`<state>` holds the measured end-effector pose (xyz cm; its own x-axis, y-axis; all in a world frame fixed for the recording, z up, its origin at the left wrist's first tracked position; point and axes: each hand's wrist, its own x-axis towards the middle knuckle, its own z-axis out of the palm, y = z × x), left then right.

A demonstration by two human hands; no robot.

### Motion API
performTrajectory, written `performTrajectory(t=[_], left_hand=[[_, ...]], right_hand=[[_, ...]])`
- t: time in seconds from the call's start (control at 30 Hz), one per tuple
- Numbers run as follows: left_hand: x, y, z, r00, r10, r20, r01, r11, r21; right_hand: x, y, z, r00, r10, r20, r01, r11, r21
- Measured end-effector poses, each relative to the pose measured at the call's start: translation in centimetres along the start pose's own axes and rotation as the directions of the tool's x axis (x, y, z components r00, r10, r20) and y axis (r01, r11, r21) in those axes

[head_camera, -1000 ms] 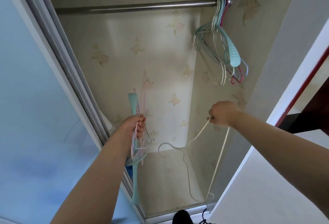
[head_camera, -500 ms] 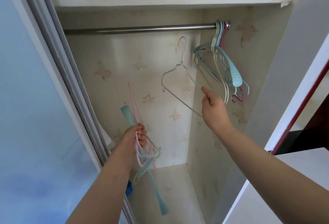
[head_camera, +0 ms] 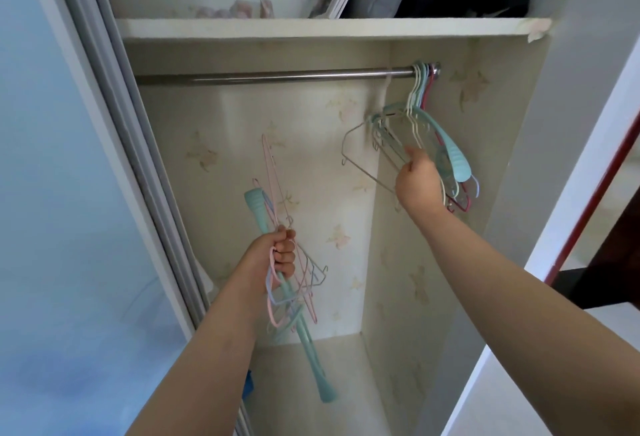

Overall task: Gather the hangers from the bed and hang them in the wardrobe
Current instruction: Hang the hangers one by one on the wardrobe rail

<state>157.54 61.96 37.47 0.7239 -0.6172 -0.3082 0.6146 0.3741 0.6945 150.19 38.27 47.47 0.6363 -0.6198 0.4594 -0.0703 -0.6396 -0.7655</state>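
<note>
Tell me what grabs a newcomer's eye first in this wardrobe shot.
The left hand grips a bundle of hangers low in the wardrobe. The right hand holds a wire hanger beside the hung hangers crowded at the right end of the metal rail.

- No readable text, label, brand, number or sign anywhere — not on the hangers, the wardrobe, or the items on the upper shelf.
</note>
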Motion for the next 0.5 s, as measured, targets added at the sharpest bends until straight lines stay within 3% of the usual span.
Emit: performTrajectory(t=[0.07, 0.2, 0.27, 0.37, 0.5], left_hand=[[-0.2, -0.1, 0.0, 1.000, 0.004, 0.023, -0.004, 1.000, 0.009], [-1.0, -0.2, 0.0, 0.994, -0.028, 0.110, 0.021, 0.998, 0.066], [-1.3, -0.1, 0.0, 0.976, -0.039, 0.212, 0.024, 0.997, 0.075], [-1.7, -0.3, -0.1, 0.943, -0.077, 0.324, 0.050, 0.995, 0.092], [-2.0, -0.4, 0.2, 0.908, -0.136, 0.395, 0.100, 0.989, 0.112]], right_hand=[[0.6, 1.4, -0.3, 0.992, 0.098, -0.081, -0.096, 0.995, 0.037], [-0.5, 2.8, -0.1, 0.982, 0.172, -0.083, -0.170, 0.985, 0.036], [-2.4, 3.4, 0.4, 0.979, 0.064, -0.192, -0.081, 0.993, -0.082], [-5.5, 5.0, 1.2, 0.920, -0.224, -0.323, 0.151, 0.960, -0.236], [-9.2, 6.6, 2.3, 0.869, -0.431, -0.241, 0.389, 0.898, -0.205]])
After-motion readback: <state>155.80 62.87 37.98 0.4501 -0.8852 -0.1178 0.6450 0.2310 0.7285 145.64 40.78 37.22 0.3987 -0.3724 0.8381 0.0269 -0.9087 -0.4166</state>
